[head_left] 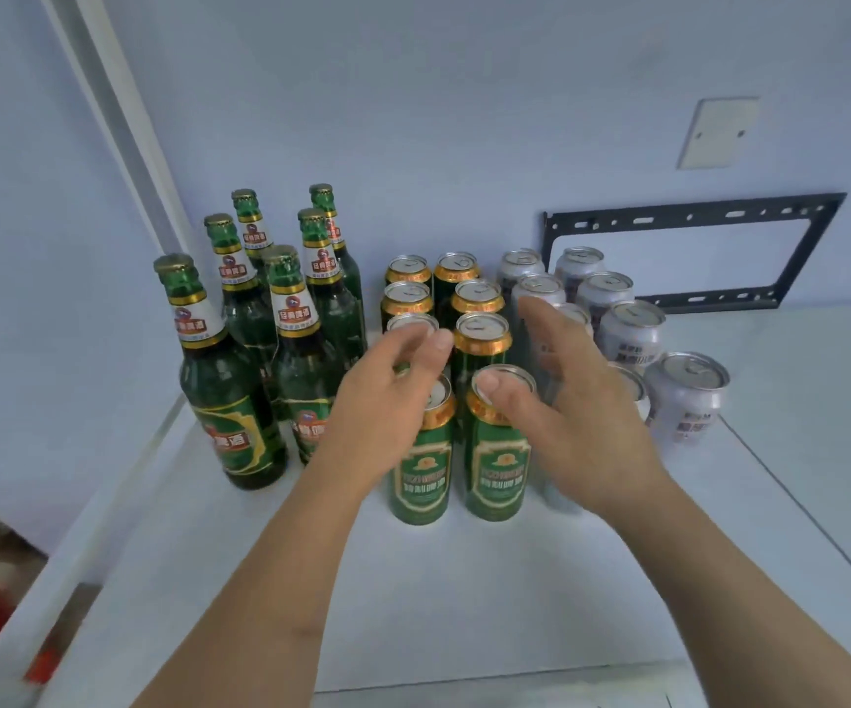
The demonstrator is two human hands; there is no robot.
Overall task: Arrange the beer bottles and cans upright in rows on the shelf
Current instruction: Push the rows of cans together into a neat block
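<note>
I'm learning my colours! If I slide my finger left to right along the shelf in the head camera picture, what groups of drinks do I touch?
Green glass bottles → green cans with gold tops → white cans.

You see six green beer bottles [232, 401] upright at left, green cans [495, 452] in two rows beside them, white cans [630, 332] right, on the white shelf [464, 595].

Single head-worn wide-angle view, looking forward and down over shelf [464, 580] front edge toward rear wall [464, 120]. Sitting close: forearms entering from bottom edge, shelf's left edge running diagonally. No second view sharing scene.
</note>
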